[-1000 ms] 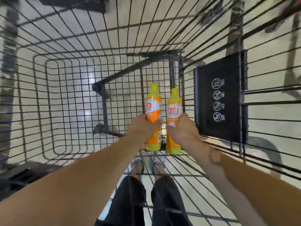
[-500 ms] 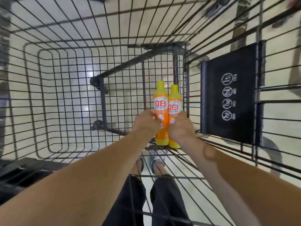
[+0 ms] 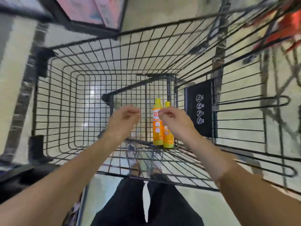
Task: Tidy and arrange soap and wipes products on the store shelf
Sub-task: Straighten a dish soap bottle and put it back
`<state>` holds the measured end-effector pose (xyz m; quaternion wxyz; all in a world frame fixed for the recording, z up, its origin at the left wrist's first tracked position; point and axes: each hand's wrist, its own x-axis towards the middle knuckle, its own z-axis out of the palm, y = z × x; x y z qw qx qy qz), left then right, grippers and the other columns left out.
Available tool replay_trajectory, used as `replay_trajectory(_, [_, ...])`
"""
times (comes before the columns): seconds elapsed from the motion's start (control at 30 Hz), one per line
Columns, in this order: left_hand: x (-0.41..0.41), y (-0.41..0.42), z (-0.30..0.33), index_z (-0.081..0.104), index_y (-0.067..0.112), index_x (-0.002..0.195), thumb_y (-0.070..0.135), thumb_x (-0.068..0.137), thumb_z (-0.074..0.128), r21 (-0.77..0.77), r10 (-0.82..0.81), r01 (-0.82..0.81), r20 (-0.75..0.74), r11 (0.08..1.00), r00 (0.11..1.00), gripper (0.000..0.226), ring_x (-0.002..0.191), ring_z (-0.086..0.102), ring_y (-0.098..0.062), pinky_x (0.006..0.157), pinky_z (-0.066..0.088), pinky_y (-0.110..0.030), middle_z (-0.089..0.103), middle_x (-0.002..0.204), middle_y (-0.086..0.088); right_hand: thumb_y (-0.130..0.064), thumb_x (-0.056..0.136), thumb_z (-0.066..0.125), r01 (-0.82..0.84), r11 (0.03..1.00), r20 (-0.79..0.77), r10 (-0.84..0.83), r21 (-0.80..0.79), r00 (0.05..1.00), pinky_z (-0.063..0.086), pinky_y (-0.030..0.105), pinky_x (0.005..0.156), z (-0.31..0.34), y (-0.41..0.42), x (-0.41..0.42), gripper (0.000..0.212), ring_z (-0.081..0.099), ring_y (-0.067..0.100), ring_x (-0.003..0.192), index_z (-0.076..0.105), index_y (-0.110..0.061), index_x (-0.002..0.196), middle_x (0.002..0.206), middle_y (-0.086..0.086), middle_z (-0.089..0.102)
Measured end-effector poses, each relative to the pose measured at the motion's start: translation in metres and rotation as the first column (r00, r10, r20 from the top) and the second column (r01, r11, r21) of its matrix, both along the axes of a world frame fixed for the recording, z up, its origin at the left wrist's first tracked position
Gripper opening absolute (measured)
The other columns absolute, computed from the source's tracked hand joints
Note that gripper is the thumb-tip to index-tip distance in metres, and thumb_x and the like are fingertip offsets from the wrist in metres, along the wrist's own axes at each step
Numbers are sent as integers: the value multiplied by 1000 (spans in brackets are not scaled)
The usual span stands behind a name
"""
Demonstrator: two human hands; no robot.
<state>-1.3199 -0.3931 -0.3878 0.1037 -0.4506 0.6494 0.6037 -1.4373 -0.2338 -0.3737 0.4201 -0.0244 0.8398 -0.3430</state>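
- Two hands hover above the cart with no grip on anything; the left hand [image 3: 123, 119] and the right hand [image 3: 175, 120] both show loosely curled, relaxed fingers, apart from the bottles.
- Two orange soap bottles with yellow caps stand upright, touching side by side, on the wire floor of the shopping cart [image 3: 91, 62]; the taller bottle [image 3: 157, 128] is on the left, the shorter bottle [image 3: 168, 139] just beside it, partly hidden by the right hand.
- Judging by shape, each is rigid plastic, likely full and fairly heavy, with a smooth label that could slip; the narrow waist below the cap looks the surest place to hold.
- A black placard [image 3: 200, 111] hangs on the cart's right wall; the edges of the view are blurred.
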Motion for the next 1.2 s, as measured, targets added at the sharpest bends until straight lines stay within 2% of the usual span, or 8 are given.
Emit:
replay_trajectory(0.1, [41,-19,82,73,42,98,23,98,72,-44,27,-31,-90,999,996,18,93,70,5,86,54,-28,74,107,24,-32,98,67,-36,983,-48,28,-182,998,48,5,71,79,-4,16,9,66,-3,84,74,-30,102,101,-14,73])
replay_trajectory(0.17, [69,-25,126,74,38,97,23,97,72,-95,70,-82,-123,992,990,15,93,72,0,86,55,-30,76,104,20,-29,96,70,-52,951,-48,39,-304,998,56,24,83,120,-7,27,7,69,7,89,75,-30,100,101,-13,75])
replay_trajectory(0.27, [110,-19,178,75,33,98,20,97,72,-194,174,-205,-164,959,971,13,96,72,-10,76,56,-25,77,99,11,-40,90,73,-149,881,-95,118,-449,988,58,34,83,168,-7,48,10,73,18,93,75,-39,99,100,-11,76])
replay_trajectory(0.4, [165,7,233,73,37,103,26,100,68,-319,294,-379,-284,869,913,13,91,73,-3,80,51,-24,78,98,13,-61,77,67,-332,763,-166,289,-555,943,59,40,83,206,-11,69,33,74,19,92,74,-42,103,101,-8,77])
replay_trajectory(0.67, [273,103,292,76,43,94,35,84,65,-330,629,-811,-513,484,584,17,85,75,-8,72,52,-26,80,94,7,-54,83,71,-658,395,-302,659,-641,689,56,31,80,254,-30,142,23,73,13,93,74,-41,102,102,-10,77])
replay_trajectory(0.87, [370,204,312,76,29,99,19,98,67,-330,738,-924,-572,193,358,14,90,76,-10,78,55,-28,81,98,3,-24,96,72,-725,108,-345,825,-680,447,59,40,83,288,-7,247,9,73,22,90,76,-30,101,95,-2,76])
replay_trajectory(1.03, [456,291,337,76,32,99,29,89,68,-325,765,-939,-631,-114,126,13,91,77,-11,77,58,-28,81,98,3,-23,96,71,-719,-96,-382,891,-689,247,58,37,82,314,32,349,6,71,22,88,76,-27,99,93,0,75])
replay_trajectory(1.2, [546,391,352,77,46,90,21,96,70,-320,742,-894,-671,-315,-21,26,91,77,-14,78,59,-30,81,94,1,-26,97,70,-673,-296,-427,904,-677,32,58,29,78,331,86,470,7,71,14,85,75,-30,98,91,-5,75])
